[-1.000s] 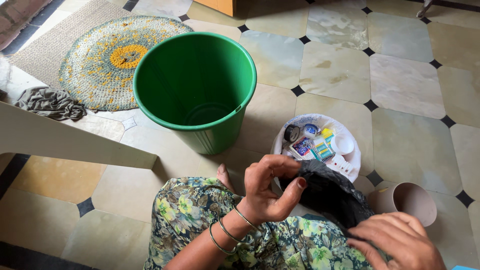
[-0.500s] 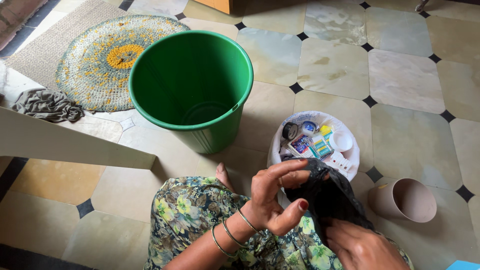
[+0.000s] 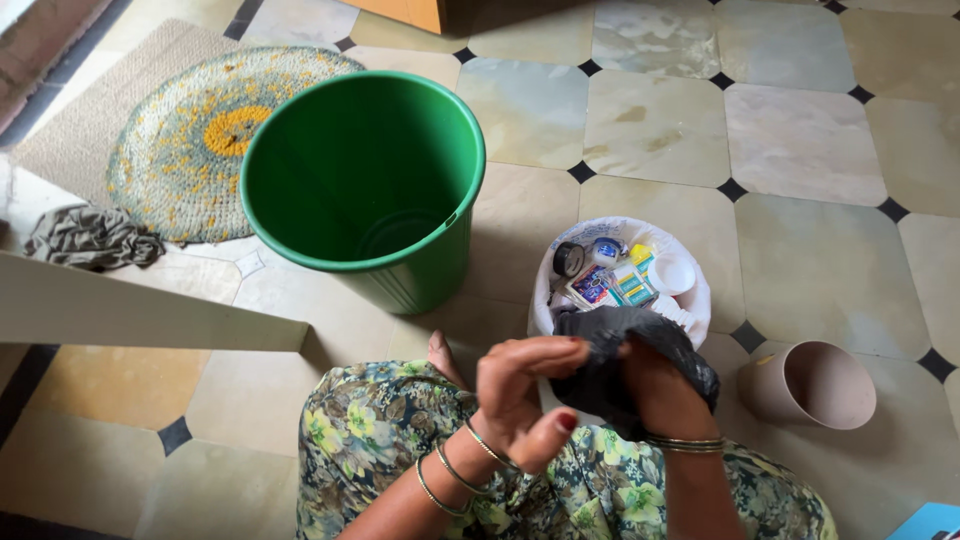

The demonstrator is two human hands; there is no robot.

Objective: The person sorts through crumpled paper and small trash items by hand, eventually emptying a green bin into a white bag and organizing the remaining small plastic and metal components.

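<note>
Right hand (image 3: 655,385) seemingly inside the black bag (image 3: 640,345) (fingers hidden); left hand (image 3: 525,400) pinches its edge.

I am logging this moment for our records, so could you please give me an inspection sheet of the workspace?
Surface: tiled floor, beige with small black insets.
Job's things: black plastic bag; empty green bucket upright.
Clutter: white container of small packets; beige cup on its side; round woven mat; grey cloth.
Grips: left hand pinches the bag's edge; right hand is inside the bag.
Cables: nothing seen.
Surroundings: pale furniture edge at left.
</note>
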